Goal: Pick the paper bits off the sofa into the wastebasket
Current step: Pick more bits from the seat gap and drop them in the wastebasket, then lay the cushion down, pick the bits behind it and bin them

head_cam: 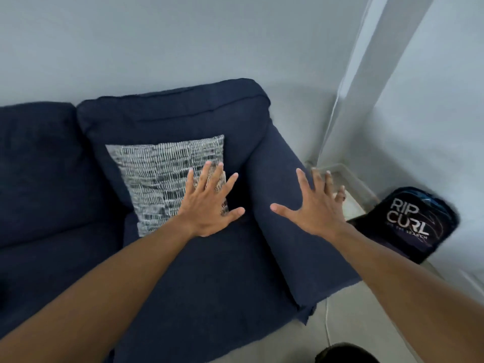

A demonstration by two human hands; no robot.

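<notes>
A dark blue sofa (pixel 209 271) fills the lower left of the head view. My left hand (pixel 209 205) hovers with fingers spread over the seat, in front of a grey-and-white patterned cushion (pixel 157 174). My right hand (pixel 314 205) is spread open above the sofa's right armrest (pixel 288 195). Both hands hold nothing. I see no paper bits on the visible sofa surface. No wastebasket is clearly in view.
A dark bag with white lettering (pixel 411 224) sits on the floor to the right of the armrest. A clear-rimmed object (pixel 351 179) stands in the corner behind my right hand. A white cable (pixel 327 326) runs along the pale floor. Walls close in behind and to the right.
</notes>
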